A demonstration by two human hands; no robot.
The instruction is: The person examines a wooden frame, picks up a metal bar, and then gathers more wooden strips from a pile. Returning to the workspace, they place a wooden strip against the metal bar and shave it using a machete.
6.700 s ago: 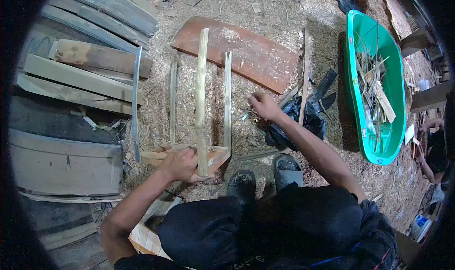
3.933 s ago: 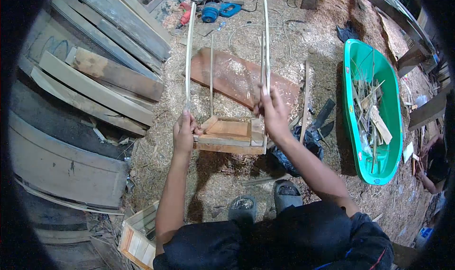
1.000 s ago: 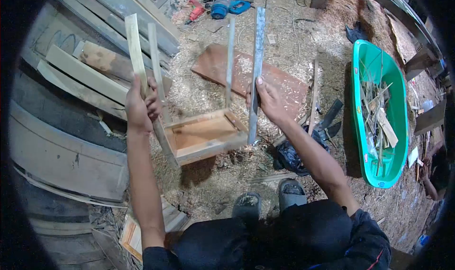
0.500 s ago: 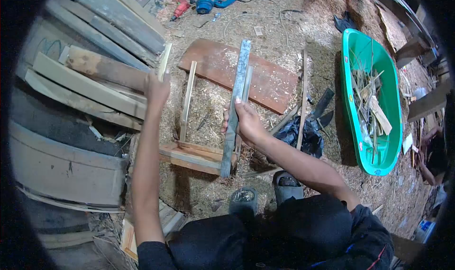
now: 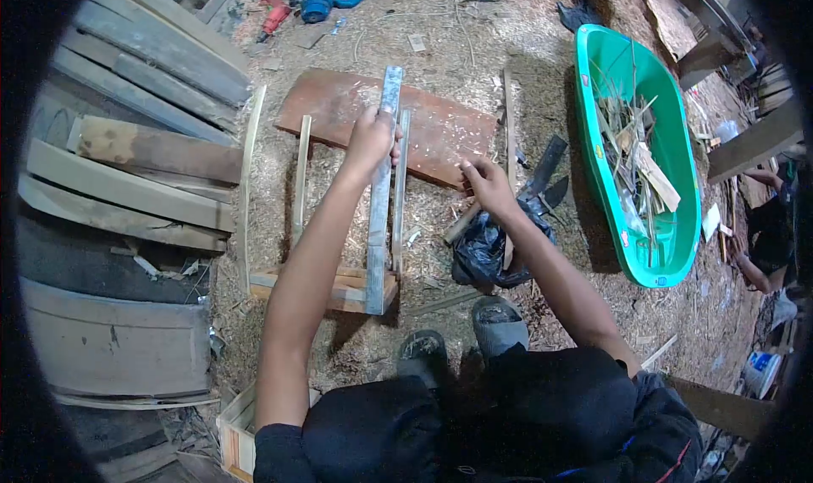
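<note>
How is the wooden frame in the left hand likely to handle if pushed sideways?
The frame should feel fairly stiff, being built of solid-looking wooden pieces. It could swing or tip easily, since its posts are long beside the shallow base. It may be light for its size: it looks mostly open, and only the left hand grips it.

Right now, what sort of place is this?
Probably a woodworking workshop: wood shavings litter the ground, weathered wooden boards are piled at left, and a blue power tool lies farther off.
</note>
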